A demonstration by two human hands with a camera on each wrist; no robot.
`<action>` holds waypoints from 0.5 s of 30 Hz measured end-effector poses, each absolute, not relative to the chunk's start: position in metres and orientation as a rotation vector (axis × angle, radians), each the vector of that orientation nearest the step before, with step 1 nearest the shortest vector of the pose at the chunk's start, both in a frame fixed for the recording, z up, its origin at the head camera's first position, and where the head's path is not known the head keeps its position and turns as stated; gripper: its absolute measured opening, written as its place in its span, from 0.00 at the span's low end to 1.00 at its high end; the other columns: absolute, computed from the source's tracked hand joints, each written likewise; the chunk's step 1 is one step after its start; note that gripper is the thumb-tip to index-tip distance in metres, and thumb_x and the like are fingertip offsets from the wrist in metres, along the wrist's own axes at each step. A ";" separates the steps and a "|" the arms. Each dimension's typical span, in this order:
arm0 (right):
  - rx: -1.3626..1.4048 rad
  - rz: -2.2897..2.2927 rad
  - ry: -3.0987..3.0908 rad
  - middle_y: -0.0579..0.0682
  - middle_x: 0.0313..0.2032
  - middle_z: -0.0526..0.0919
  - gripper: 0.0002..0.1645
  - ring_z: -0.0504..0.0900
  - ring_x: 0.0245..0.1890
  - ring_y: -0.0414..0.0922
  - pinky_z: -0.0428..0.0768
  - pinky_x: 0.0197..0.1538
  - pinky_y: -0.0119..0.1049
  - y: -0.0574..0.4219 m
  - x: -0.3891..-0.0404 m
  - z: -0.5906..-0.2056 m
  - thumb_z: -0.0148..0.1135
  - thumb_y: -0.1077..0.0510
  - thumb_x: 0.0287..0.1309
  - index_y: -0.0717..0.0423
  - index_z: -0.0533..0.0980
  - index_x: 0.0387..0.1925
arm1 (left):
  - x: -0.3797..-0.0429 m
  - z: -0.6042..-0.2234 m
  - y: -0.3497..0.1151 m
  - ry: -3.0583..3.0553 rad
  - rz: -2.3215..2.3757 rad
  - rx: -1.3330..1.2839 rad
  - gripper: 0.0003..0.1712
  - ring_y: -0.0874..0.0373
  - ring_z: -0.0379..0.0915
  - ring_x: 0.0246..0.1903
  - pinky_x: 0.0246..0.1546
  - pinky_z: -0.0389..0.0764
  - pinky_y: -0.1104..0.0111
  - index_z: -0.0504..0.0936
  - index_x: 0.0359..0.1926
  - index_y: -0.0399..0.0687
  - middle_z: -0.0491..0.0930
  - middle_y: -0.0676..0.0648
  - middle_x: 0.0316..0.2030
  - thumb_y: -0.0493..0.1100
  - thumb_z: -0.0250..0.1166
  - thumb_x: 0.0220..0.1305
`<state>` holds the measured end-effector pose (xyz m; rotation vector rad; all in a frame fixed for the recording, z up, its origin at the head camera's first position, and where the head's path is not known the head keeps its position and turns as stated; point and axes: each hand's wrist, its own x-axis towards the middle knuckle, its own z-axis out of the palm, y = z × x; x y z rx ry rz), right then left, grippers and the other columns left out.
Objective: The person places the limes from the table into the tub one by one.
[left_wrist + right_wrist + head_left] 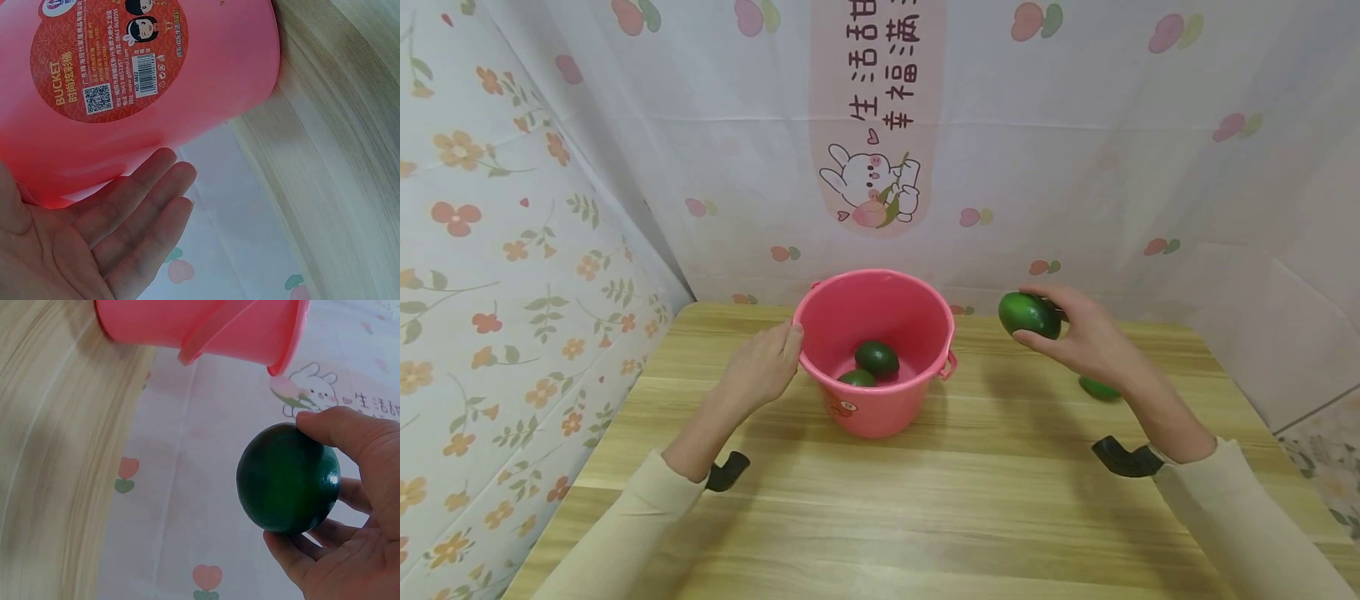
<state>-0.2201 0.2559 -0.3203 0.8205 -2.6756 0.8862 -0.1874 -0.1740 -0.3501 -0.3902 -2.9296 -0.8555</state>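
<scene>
A pink bucket (875, 408) stands upright at the table's back middle, with two dark green avocados (877, 358) visible inside. My left hand (765, 367) holds the bucket's left rim, and in the left wrist view several of its fingers (140, 240) extend along the outside wall. Off to the bucket's right, my right hand (1086, 333) grips another green avocado (1028, 315) between thumb and fingers, raised above the table. That avocado (289, 479) looks glossy and round in the right wrist view. One more avocado (1099, 388) lies on the table, partly hidden by the right forearm.
The wood-grain table (880, 517) reaches back to a white patterned cloth (737, 150) behind the bucket. A flowered cloth (497, 275) hangs at the left. The bucket's handle (949, 365) hinges at its right side. Black straps (1126, 458) show at both wrists.
</scene>
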 end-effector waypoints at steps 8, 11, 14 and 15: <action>0.819 0.884 -2.671 0.62 0.57 0.76 0.37 0.78 0.48 0.56 0.79 0.49 0.57 0.253 -0.219 -0.318 0.75 0.61 0.57 0.61 0.71 0.66 | -0.187 -0.350 -0.174 -2.943 -0.863 -0.381 0.23 0.52 0.68 0.25 0.27 0.72 0.60 0.72 0.34 0.45 0.72 0.47 0.27 0.48 0.37 0.82; 0.826 0.890 -2.662 0.62 0.57 0.76 0.37 0.78 0.48 0.57 0.80 0.49 0.58 0.251 -0.219 -0.317 0.76 0.61 0.57 0.61 0.71 0.65 | -0.187 -0.351 -0.174 -2.946 -0.864 -0.377 0.23 0.52 0.68 0.25 0.27 0.72 0.60 0.72 0.34 0.45 0.72 0.47 0.27 0.48 0.36 0.82; 0.835 0.896 -2.650 0.62 0.57 0.76 0.37 0.79 0.48 0.57 0.80 0.49 0.58 0.249 -0.218 -0.316 0.76 0.62 0.56 0.62 0.71 0.65 | -0.187 -0.351 -0.174 -2.949 -0.860 -0.374 0.23 0.52 0.67 0.25 0.27 0.72 0.60 0.72 0.34 0.45 0.71 0.47 0.27 0.48 0.36 0.82; 0.837 0.898 -2.646 0.62 0.57 0.76 0.37 0.79 0.48 0.56 0.80 0.49 0.58 0.248 -0.217 -0.316 0.76 0.62 0.56 0.62 0.71 0.65 | -0.187 -0.351 -0.174 -2.950 -0.858 -0.373 0.23 0.52 0.67 0.25 0.27 0.71 0.60 0.72 0.34 0.45 0.71 0.47 0.26 0.48 0.36 0.82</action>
